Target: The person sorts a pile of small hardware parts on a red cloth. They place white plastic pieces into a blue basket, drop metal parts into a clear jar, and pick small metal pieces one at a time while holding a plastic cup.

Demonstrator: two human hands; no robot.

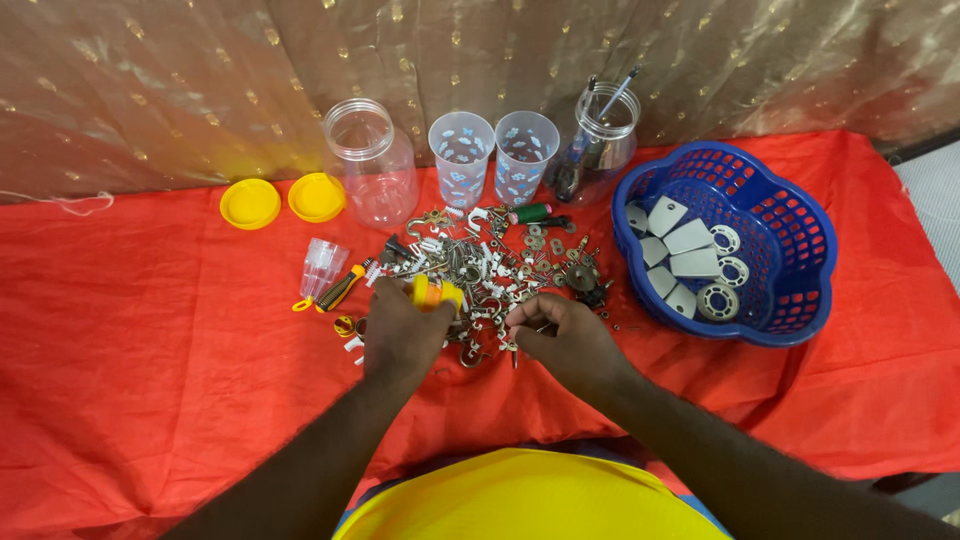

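Observation:
A pile of small hardware (pixel 490 265), with screws, hooks, washers and white clips, lies on the red cloth (pixel 150 350). My left hand (pixel 402 332) rests at the pile's near left edge, fingers curled around a yellow roll of tape (pixel 436 292). At the pile's near right edge, my right hand (pixel 562 335) pinches small metal pieces between its fingertips; what exactly it grips is too small to tell.
A blue plastic basket (pixel 790 290) at the right holds white plates and round bearings. At the back stand an open clear jar (pixel 372 165), two patterned cups (pixel 492 155) and a jar with pens (pixel 602 130). Two yellow lids (pixel 283 200), a small clear cup (pixel 322 265) and a screwdriver (pixel 340 288) lie left.

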